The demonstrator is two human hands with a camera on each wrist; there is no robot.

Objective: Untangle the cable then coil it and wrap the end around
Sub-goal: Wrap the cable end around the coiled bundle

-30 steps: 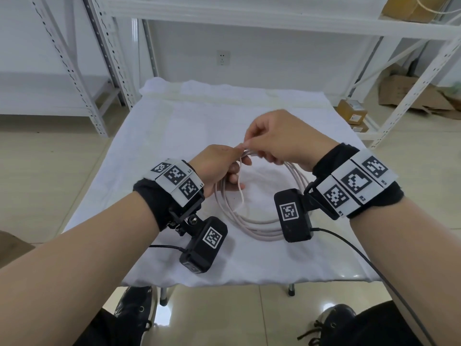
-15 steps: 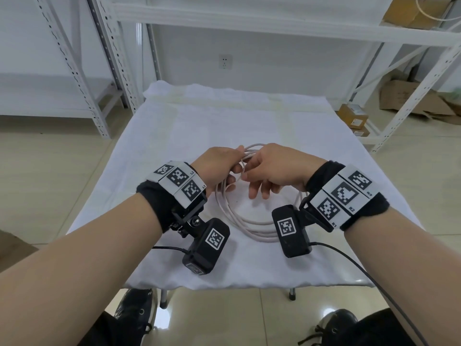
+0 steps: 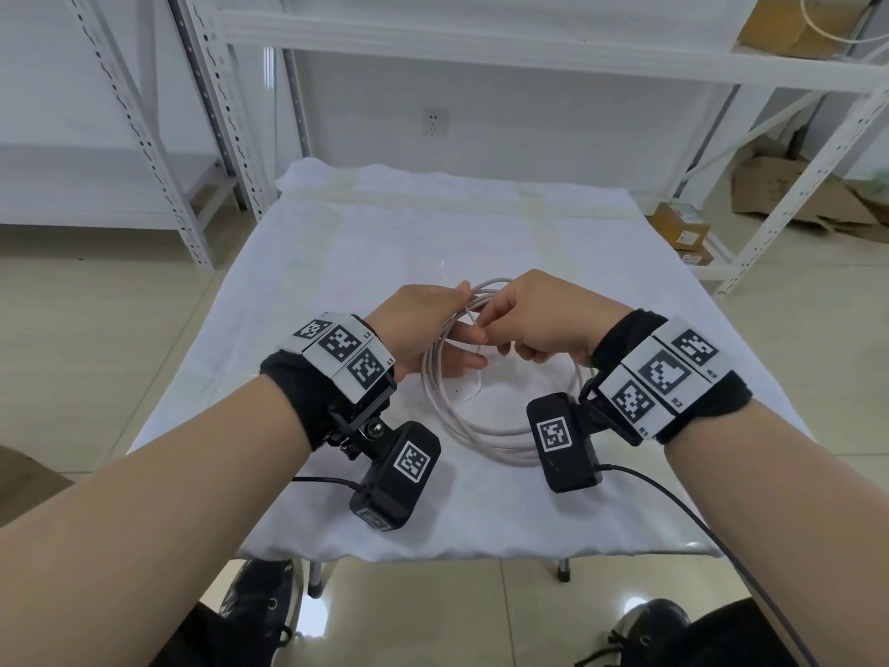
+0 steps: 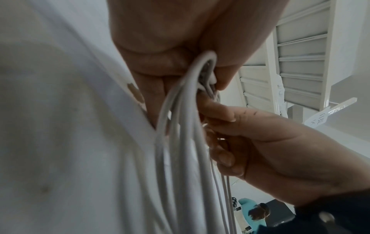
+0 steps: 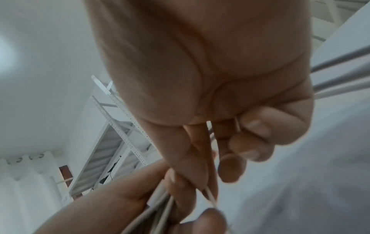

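A pale cable point(image 3: 462, 426) lies in several round loops on the white cloth point(image 3: 385, 223). My left hand point(image 3: 464, 324) grips the bundled loops at the coil's far-left side, thumb on top and fingers underneath. The left wrist view shows that grip on the cable point(image 4: 180, 142) close up. My right hand point(image 3: 486, 332) meets it from the right and pinches a thin white tail point(image 5: 211, 197) of the cable between thumb and forefinger. Another thin end point(image 3: 442, 272) pokes up beyond my left thumb. The near arc of the coil is partly hidden by the right wrist camera point(image 3: 563, 440).
The cloth-covered table ends just below my wrists at its front edge point(image 3: 481, 553). White metal shelving point(image 3: 481, 36) stands behind and to both sides. Cardboard boxes point(image 3: 683, 228) sit on the floor at the right. My shoes point(image 3: 260, 604) are under the table's front edge.
Both hands came down from a raised position to the coil on the cloth. The right hand's fingers, loosely hanging half a second ago, now curl and pinch the thin tail.
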